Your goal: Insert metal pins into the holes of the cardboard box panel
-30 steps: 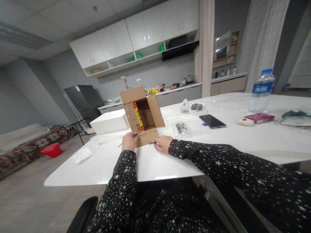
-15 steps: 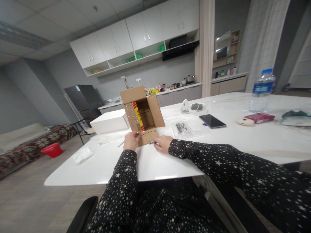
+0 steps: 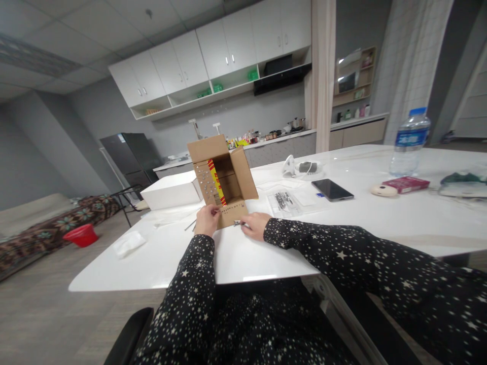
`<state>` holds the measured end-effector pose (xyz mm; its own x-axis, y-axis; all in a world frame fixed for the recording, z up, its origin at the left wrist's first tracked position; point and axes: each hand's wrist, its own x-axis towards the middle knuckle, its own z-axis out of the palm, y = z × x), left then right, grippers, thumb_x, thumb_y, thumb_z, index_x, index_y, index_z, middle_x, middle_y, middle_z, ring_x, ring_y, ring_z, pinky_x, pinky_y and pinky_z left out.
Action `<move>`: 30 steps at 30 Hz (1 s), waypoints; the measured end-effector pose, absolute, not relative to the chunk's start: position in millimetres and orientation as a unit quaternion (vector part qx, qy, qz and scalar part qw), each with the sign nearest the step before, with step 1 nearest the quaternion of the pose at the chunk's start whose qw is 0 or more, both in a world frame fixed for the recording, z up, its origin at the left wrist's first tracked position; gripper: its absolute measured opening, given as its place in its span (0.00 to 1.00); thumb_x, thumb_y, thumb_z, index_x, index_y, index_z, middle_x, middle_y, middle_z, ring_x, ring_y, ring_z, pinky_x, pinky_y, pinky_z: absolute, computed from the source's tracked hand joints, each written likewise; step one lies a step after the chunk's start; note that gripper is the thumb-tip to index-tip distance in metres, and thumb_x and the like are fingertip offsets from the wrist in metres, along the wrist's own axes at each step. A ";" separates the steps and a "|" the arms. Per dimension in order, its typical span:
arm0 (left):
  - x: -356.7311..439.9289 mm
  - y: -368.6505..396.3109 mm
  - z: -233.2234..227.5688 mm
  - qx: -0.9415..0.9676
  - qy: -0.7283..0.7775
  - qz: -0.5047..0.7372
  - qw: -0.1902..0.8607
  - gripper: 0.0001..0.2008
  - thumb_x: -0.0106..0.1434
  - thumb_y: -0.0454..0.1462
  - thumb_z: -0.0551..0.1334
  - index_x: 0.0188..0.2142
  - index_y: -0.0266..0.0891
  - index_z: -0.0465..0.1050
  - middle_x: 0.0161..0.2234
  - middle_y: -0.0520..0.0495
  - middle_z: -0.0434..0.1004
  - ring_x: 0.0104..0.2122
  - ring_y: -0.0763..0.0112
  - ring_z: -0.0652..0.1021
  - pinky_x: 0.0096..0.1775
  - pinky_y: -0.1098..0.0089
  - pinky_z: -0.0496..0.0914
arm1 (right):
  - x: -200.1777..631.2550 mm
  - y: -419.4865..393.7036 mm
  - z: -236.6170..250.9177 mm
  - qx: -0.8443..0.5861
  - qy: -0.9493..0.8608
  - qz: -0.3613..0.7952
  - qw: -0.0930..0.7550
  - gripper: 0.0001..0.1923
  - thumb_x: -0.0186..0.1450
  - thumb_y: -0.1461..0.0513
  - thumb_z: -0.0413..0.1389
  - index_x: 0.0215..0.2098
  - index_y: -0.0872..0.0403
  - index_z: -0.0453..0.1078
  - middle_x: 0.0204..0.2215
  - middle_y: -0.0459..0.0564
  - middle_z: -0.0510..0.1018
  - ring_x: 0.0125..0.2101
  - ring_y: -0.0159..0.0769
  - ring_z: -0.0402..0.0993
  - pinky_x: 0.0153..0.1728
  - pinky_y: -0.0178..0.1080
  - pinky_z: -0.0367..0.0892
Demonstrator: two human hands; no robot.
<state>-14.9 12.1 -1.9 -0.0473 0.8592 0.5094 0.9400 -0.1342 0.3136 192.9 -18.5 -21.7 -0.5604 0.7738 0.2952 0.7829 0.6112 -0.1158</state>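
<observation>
A small brown cardboard box [image 3: 222, 177] lies on its side on the white table [image 3: 266, 253], its mouth towards me and its flaps spread. Rows of small metal studs dot the left flap and the bottom flap. My left hand [image 3: 207, 220] pinches the left corner of the bottom flap, fingers closed on the cardboard. My right hand [image 3: 255, 224] rests on the table at the flap's right corner, fingertips on a small metal piece [image 3: 238, 222]. A thin metal rod [image 3: 189, 225] lies just left of my left hand.
A white box [image 3: 171, 190] stands left of the cardboard box. A clear bag of small parts [image 3: 285, 202], a black phone [image 3: 332, 189], a water bottle [image 3: 410, 142], a red pack [image 3: 406, 184] and a white tissue [image 3: 128, 243] also lie on the table.
My left hand has shifted slightly right and closer onto the flap's corner. My right hand and the box have stayed where they were.
</observation>
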 end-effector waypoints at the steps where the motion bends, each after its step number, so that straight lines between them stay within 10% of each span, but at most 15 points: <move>1: -15.0 11.9 -2.0 -0.685 -0.655 -0.314 0.060 0.11 0.58 0.36 0.59 0.39 0.38 0.77 0.35 0.44 0.79 0.35 0.66 0.77 0.43 0.67 0.70 | 193.0 -18.8 -21.3 -0.441 -0.883 -0.013 0.159 0.15 0.66 0.58 0.45 0.46 0.50 0.70 0.40 0.51 0.79 0.38 0.39 0.75 0.34 0.36 0.61; 30: 8.5 5.9 -6.9 -0.815 -0.515 -0.266 0.012 0.08 0.59 0.37 0.59 0.34 0.39 0.77 0.33 0.48 0.78 0.32 0.70 0.75 0.39 0.70 0.69 | 186.3 -16.5 -19.6 -0.467 -0.873 0.003 0.138 0.15 0.65 0.58 0.48 0.47 0.50 0.69 0.42 0.51 0.78 0.40 0.40 0.74 0.37 0.37 0.63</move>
<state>8.5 5.9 -6.9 0.3283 0.8326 0.4462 0.8449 -0.4700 0.2555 186.3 -16.5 -19.6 -0.5251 0.8172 0.2377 0.8154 0.5630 -0.1344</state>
